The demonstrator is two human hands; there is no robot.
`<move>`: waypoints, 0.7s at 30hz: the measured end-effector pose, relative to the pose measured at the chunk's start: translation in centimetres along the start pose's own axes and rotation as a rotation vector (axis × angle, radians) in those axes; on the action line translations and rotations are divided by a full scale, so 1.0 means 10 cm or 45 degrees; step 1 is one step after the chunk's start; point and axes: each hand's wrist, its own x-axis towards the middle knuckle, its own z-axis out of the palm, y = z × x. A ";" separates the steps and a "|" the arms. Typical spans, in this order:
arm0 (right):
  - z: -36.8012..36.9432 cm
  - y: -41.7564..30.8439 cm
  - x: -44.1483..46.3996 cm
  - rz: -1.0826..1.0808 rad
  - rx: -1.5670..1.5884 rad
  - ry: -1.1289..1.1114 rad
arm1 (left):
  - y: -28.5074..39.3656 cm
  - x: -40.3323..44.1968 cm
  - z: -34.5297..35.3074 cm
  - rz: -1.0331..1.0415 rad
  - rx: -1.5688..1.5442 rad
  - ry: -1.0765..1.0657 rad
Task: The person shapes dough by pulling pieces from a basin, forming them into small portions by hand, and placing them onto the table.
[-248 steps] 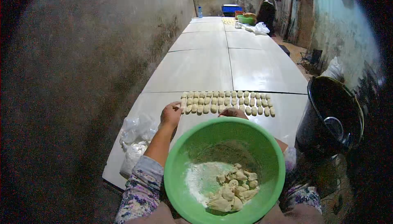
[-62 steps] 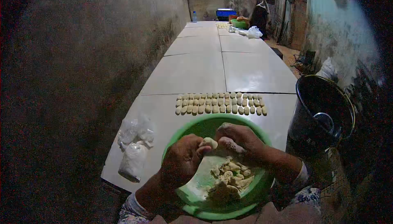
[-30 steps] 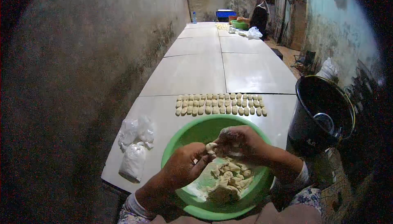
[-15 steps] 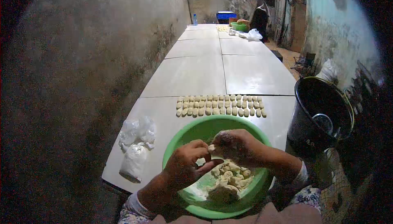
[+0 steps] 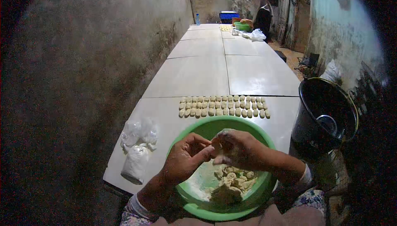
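Both hands meet above a green basin point(image 5: 269, 137). My left hand point(image 5: 188, 156) is closed, its thumb and forefinger pinched together against the fingertips of my right hand point(image 5: 244, 149). My right hand is curled, with white flour on its knuckles and thumb. The small piece of dough between them is mostly hidden by the fingers. Beneath, in the basin, lie torn lumps of pale dough point(image 5: 231, 184) and a patch of loose flour point(image 5: 198, 184). Just beyond the basin's far rim, small oval dough pieces point(image 5: 223, 106) lie in three neat rows on the table.
A long white tiled table point(image 5: 186, 75) stretches away. At left lies a plastic bag of white powder point(image 5: 136, 164). A black bucket point(image 5: 306, 118) stands at right. Far off are a green bowl point(image 5: 242, 26), a blue crate point(image 5: 228, 16), a bottle point(image 5: 197, 19) and a person in dark clothes point(image 5: 262, 21).
The left thumb has risen to close against the forefinger, and the dough piece visible between the hands is now mostly covered. The right thumb has come into view, lower down.
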 end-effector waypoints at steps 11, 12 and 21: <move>0.00 0.11 -0.03 -0.154 -0.225 -0.091 | -0.09 0.03 -0.04 -0.017 -0.005 -0.179; 0.03 0.14 -0.03 -0.231 -0.280 -0.048 | -0.10 0.04 -0.06 -0.029 0.039 -0.263; 0.04 0.03 -0.01 -0.347 -0.176 -0.021 | -0.06 0.03 -0.10 -0.088 0.216 -0.413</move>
